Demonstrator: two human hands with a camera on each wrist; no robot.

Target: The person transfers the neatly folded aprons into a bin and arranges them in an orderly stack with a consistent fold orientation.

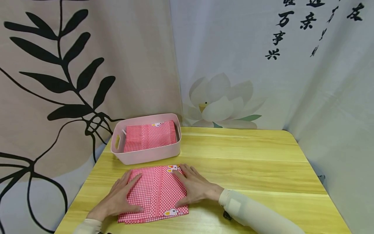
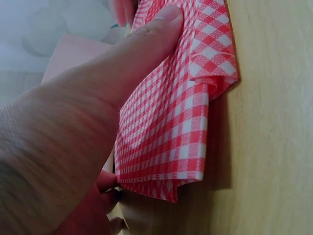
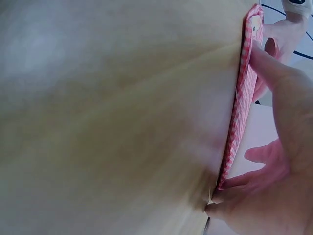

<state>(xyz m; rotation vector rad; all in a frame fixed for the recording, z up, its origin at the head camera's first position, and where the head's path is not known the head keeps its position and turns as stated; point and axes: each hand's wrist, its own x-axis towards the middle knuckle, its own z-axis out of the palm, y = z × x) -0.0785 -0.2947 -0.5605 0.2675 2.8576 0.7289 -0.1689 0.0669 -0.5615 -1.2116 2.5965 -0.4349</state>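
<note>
A folded red-and-white checked cloth (image 1: 152, 195), with small white animal prints near its right side, lies flat on the table in front of the pink basket. My left hand (image 1: 117, 198) spreads over its left side, with the thumb (image 2: 151, 34) resting on top. In the left wrist view, layered folds show along the cloth's near edge. At the right side, my right hand (image 1: 197, 187) touches the cloth with spread fingers. Its thumb reaches the near right part, while the other fingertips lie by the far right corner.
Behind the cloth stands a pink basket (image 1: 149, 158) holding another folded checked cloth (image 1: 152, 136). The wooden table (image 1: 257, 162) extends to the right. Printed curtains (image 1: 140, 58) hang along its back and sides.
</note>
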